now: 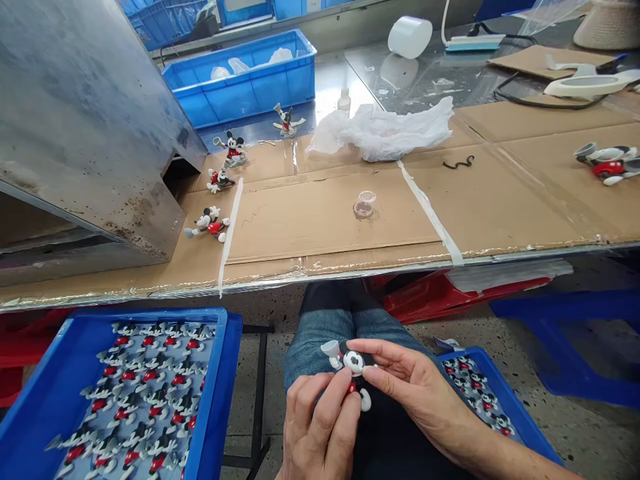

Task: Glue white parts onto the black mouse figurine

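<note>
Both my hands hold a small Mickey Mouse figurine (pixel 353 371) above my lap, with its white-gloved arm and red shorts showing between them. My left hand (pixel 320 427) grips it from below, fingers wrapped over the body. My right hand (pixel 405 380) comes in from the right and pinches the head and upper body between thumb and fingers. Part of the figurine is hidden by my fingers. Below on the left, a blue tray (pixel 220 360) is packed with several similar figurines (pixel 145 393). A smaller blue tray (pixel 500 393) with more figurines sits beside my right hand.
A cardboard-covered workbench (pixel 330 227) runs ahead with several figurines (pixel 233 150) and a small clear cup (pixel 365 205). Beyond stand a white crumpled bag (pixel 385 130), a blue crate (pixel 240 80) and a metal hood (pixel 85 120) at left. My jeans-covered knees (pixel 320 340) lie beneath.
</note>
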A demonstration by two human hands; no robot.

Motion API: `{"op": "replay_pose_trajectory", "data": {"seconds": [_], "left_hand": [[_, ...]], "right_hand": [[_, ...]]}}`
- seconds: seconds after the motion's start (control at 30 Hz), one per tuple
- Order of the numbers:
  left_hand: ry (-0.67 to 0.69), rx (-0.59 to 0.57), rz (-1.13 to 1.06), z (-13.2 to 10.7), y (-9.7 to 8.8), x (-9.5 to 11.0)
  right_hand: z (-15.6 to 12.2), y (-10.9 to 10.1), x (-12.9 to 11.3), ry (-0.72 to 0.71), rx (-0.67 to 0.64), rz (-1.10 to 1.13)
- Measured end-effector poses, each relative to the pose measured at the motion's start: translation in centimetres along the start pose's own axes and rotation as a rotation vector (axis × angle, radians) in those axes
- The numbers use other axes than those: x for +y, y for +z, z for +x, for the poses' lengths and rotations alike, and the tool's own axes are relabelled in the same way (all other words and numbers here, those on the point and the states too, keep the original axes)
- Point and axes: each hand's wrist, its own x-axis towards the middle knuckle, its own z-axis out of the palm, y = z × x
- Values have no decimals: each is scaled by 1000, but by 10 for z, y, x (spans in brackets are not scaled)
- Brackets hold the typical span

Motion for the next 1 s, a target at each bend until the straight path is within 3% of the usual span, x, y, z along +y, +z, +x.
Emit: {"op": "replay_pose_trajectory", "data": {"seconds": [1.0], "left_hand": [[-99,25,-67,-7,-1,5]], "right_hand": [[-7,-2,5,-154,55,-350]]}}
